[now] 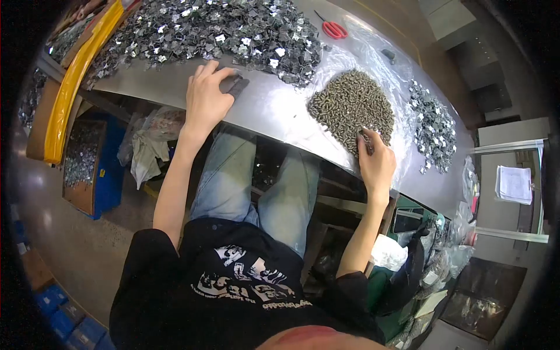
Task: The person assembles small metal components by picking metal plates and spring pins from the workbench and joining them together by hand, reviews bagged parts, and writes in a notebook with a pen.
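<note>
A broad heap of small dark, shiny metal pieces (pixel 227 35) covers the far side of the metal table. My left hand (pixel 209 96) is at the near edge of that heap, over the bare metal. Its fingers are bent, with thumb and forefinger apart and nothing clear between them. A mound of small brassy-grey screw-like parts (pixel 353 105) lies on clear plastic sheeting. At the mound's near edge, my right hand (pixel 378 163) has thumb and fingertips drawn together. Something small and dark shows between them, too small to name.
Red-handled scissors (pixel 334 29) lie beyond the mound. A smaller heap of shiny metal pieces (pixel 431 131) sits to the right on the table (pixel 265 105). Yellow wrapping (pixel 76 87) borders the left side. Below stands a blue-sided bin (pixel 108 169) of metal pieces.
</note>
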Demonstrator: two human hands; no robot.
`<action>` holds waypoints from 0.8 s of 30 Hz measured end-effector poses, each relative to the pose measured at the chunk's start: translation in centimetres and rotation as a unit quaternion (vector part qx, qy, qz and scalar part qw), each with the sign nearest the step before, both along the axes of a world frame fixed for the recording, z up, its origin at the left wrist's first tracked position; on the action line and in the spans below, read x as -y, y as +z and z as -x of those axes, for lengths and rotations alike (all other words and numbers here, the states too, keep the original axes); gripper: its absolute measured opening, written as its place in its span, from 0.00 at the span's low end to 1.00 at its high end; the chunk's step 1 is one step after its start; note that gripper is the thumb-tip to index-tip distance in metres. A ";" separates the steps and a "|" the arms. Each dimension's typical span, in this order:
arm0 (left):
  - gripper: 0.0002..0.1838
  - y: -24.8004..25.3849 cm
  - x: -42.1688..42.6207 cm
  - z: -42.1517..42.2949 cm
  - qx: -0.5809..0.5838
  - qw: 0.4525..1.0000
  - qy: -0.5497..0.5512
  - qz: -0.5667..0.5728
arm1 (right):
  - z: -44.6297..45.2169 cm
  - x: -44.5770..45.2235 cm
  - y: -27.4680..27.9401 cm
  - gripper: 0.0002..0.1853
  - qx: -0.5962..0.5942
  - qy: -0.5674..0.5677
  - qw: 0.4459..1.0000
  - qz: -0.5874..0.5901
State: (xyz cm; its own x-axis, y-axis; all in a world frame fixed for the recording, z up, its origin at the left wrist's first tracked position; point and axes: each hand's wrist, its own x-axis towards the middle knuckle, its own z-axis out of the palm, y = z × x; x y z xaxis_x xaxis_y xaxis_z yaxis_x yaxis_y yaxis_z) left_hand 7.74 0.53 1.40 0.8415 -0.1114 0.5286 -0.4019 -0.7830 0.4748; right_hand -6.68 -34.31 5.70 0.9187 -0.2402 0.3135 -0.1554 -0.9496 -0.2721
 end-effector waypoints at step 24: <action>0.30 -3.1 -1.8 -0.2 0.023 0.990 -0.136 0.011 | 8.4 2.3 -0.2 0.13 0.178 -0.117 0.973 -0.083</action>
